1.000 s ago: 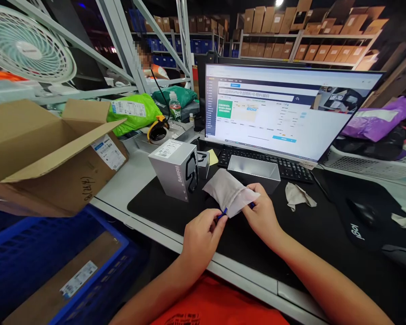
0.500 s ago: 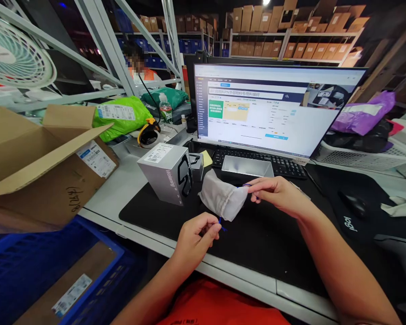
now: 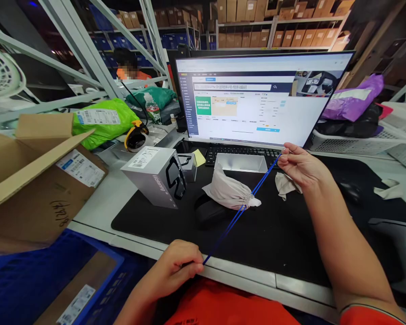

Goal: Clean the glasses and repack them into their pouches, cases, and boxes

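A whitish drawstring pouch [image 3: 226, 189] lies on the black desk mat, its mouth gathered tight. Blue drawstrings [image 3: 230, 224] run taut out of the mouth to both sides. My left hand [image 3: 177, 264], near the desk's front edge, pinches one end of the strings. Up by the monitor's lower edge, my right hand [image 3: 301, 164] pinches the other end. Something black and rounded [image 3: 209, 211] sits beside and partly under the pouch; its kind is unclear. What the pouch contains is hidden.
Left of the pouch stand a grey product box [image 3: 152, 176] and a smaller box [image 3: 188, 167]. An open silver tray [image 3: 240, 162] sits before the keyboard [image 3: 219, 153] and monitor [image 3: 257, 108]. An open carton [image 3: 54, 198] and blue crate [image 3: 111, 275] are at left, a mouse [image 3: 348, 192] at right.
My hands have drawn apart, the left toward me and the right up and away. The strings are stretched long, and the pouch mouth has closed into a bunch. The view has shifted slightly.
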`<state>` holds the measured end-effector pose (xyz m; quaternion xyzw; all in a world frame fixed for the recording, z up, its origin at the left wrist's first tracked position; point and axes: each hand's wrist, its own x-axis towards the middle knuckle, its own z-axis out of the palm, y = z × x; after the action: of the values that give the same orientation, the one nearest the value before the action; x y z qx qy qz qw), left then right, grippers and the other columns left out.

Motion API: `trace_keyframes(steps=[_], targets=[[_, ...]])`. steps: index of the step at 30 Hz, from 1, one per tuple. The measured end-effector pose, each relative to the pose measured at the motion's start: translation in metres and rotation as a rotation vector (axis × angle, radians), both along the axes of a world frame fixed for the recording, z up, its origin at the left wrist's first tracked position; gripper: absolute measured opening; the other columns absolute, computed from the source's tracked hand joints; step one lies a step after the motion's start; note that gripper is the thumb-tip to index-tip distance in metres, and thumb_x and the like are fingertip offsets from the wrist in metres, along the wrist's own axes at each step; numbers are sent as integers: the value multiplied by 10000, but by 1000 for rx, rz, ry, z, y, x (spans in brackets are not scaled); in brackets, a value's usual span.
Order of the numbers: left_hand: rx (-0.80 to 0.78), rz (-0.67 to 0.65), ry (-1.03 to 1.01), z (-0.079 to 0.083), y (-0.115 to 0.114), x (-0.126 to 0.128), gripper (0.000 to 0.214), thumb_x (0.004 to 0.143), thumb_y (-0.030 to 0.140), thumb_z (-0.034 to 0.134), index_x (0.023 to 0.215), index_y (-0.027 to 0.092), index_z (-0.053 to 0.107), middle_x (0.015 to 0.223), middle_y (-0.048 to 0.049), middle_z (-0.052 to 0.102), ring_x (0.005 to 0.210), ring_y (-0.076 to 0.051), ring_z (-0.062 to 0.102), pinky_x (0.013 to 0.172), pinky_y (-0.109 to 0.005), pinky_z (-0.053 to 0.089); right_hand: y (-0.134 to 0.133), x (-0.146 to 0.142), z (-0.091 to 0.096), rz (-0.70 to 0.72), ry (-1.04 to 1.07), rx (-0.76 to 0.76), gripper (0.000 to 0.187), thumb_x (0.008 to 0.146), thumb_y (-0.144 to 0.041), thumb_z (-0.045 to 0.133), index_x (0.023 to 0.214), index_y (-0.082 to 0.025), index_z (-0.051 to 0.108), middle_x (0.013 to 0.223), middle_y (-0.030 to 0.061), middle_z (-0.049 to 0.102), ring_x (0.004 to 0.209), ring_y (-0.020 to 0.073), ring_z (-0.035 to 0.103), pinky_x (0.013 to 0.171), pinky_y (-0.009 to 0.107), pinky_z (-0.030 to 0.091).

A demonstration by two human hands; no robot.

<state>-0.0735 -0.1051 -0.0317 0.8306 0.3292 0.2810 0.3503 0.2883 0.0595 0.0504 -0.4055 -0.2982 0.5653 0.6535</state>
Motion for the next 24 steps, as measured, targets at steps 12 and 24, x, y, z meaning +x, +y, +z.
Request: trace_keyframes(steps=[12, 24], targets=[[323, 303, 191, 28, 41, 18, 196, 997, 271, 456, 895, 215, 614, 1121, -100, 616, 1048, -202, 606, 918, -339, 496, -6, 10, 1, -70, -277, 118, 292, 610, -76, 612, 869, -210, 606, 700, -40, 504, 525, 56, 462, 441, 160, 386], [475, 342, 72, 22, 129, 52, 275, 991, 362, 442, 826, 206, 598, 1443, -140, 508, 1388, -287, 469, 1111, -485, 454, -70, -110, -26, 77, -1264, 641, 900, 728, -428, 840, 1466, -169, 396, 1455, 189, 498, 1350, 337, 469, 1149, 509, 391]])
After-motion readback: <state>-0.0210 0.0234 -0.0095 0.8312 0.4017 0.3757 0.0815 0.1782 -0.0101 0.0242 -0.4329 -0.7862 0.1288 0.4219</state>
